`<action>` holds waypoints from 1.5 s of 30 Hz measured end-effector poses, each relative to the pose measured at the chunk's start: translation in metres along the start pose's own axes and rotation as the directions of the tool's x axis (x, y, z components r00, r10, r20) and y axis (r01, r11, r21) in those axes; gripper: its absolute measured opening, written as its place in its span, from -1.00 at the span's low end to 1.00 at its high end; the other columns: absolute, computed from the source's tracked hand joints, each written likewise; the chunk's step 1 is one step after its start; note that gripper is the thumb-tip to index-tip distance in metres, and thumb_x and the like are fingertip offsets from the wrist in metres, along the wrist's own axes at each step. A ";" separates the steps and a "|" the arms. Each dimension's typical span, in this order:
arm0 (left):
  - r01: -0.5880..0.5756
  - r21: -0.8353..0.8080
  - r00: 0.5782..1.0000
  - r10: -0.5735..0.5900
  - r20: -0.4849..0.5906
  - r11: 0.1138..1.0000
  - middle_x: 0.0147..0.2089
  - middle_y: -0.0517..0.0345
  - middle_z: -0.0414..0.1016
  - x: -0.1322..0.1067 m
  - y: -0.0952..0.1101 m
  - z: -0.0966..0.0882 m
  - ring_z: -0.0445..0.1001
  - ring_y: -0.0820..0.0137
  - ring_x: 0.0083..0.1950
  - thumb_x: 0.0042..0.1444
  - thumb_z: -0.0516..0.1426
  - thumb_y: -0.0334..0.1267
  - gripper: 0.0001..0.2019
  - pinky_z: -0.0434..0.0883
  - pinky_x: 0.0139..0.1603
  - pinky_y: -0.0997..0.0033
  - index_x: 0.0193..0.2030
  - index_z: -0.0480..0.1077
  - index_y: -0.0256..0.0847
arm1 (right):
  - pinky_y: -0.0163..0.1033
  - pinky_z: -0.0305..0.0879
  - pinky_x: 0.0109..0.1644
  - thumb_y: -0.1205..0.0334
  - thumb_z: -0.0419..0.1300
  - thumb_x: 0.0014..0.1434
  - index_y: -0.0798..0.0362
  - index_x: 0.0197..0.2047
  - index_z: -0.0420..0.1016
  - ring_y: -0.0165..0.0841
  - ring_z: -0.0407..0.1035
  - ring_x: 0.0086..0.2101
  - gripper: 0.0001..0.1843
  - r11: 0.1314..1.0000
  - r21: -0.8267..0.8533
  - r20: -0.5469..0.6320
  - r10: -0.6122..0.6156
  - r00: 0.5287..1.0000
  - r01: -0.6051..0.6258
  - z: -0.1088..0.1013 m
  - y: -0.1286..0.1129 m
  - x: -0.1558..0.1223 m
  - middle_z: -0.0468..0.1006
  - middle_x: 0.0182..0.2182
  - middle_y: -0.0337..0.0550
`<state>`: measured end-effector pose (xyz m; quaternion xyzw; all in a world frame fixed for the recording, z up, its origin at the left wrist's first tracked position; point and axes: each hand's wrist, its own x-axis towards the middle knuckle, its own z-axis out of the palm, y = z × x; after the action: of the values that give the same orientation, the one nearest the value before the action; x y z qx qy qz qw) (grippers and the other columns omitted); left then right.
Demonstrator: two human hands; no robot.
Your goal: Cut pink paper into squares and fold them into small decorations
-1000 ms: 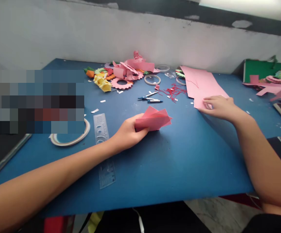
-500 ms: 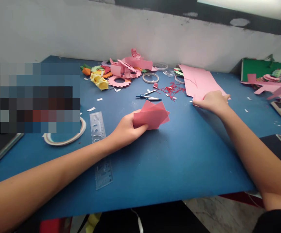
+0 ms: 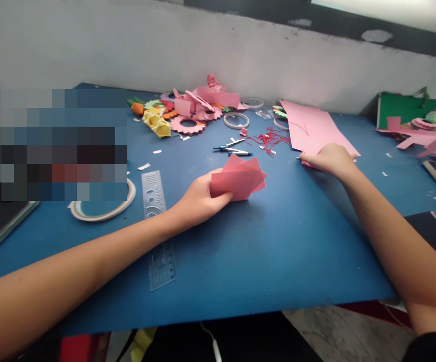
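My left hand [image 3: 197, 201] is closed on a small stack of pink paper pieces [image 3: 240, 178], fanned out just above the middle of the blue table [image 3: 263, 251]. My right hand [image 3: 329, 158] rests on the near corner of a large pink paper sheet [image 3: 312, 128] at the right back, fingers curled and pinching its edge. A blue compass and a pen [image 3: 233, 149] lie between the two hands, slightly farther back.
A clear plastic ruler [image 3: 157, 226] and a tape roll [image 3: 102, 206] lie to the left. Cut paper flowers and scraps [image 3: 187, 113], tape rings [image 3: 236, 120] and red thread [image 3: 270, 138] sit at the back. More pink and green paper [image 3: 417, 123] lies at far right.
My right hand slid slightly back and left along the pink sheet's near edge and closed on its corner. My left hand kept the pink stack nearly still.
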<state>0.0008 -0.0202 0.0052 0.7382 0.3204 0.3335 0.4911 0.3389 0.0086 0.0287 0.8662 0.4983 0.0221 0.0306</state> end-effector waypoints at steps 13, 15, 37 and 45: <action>0.044 -0.053 0.999 -0.044 -0.001 0.998 -0.01 0.00 0.55 0.000 0.002 0.000 0.52 0.21 -0.01 -0.03 0.17 -0.23 -0.65 0.44 0.03 0.26 -0.08 0.41 -0.31 | 0.19 0.03 0.00 0.29 0.12 0.04 0.08 -0.67 0.18 -0.18 0.31 -0.34 -0.70 0.998 0.052 -0.173 -0.015 0.985 0.024 -0.007 -0.007 -0.022 0.34 -0.58 -0.09; 0.074 -0.074 0.997 -0.075 -0.017 0.994 -0.03 0.00 0.56 0.000 0.001 0.000 0.52 0.21 -0.02 -0.04 0.18 -0.21 -0.63 0.44 0.02 0.25 -0.07 0.41 -0.31 | 0.05 0.08 -0.04 0.30 0.06 0.07 0.07 -0.61 0.17 -0.25 0.27 -0.38 -0.75 0.988 0.124 -0.294 -0.051 0.954 0.091 -0.010 -0.015 -0.036 0.32 -0.57 -0.13; 0.020 -0.267 0.997 -0.038 -0.065 0.963 -0.07 -0.01 0.54 0.005 -0.010 0.000 0.48 0.20 -0.03 0.20 -0.01 -0.06 -0.60 0.44 0.01 0.20 0.01 0.41 -0.28 | -0.11 0.27 0.18 -0.08 0.19 0.17 -0.01 -0.09 0.54 -0.22 0.33 0.08 -0.63 0.085 0.889 -0.378 -0.417 0.827 0.450 0.023 -0.094 -0.135 0.42 0.11 -0.08; -0.155 0.019 0.982 0.156 -0.103 0.988 -0.07 -0.01 0.54 -0.001 -0.007 0.005 0.48 0.25 -0.08 0.21 0.10 -0.08 -0.67 0.43 -0.04 0.27 -0.03 0.41 -0.29 | -0.11 0.39 0.03 -0.09 0.35 0.00 -0.08 0.07 0.22 -0.25 0.42 -0.07 -0.36 -0.116 0.950 -0.312 -0.388 0.868 0.289 0.028 -0.105 -0.131 0.47 -0.03 -0.10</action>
<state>0.0038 -0.0211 -0.0032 0.7451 0.2888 0.4073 0.4422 0.1849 -0.0525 -0.0084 0.4702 0.5661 -0.3733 -0.5649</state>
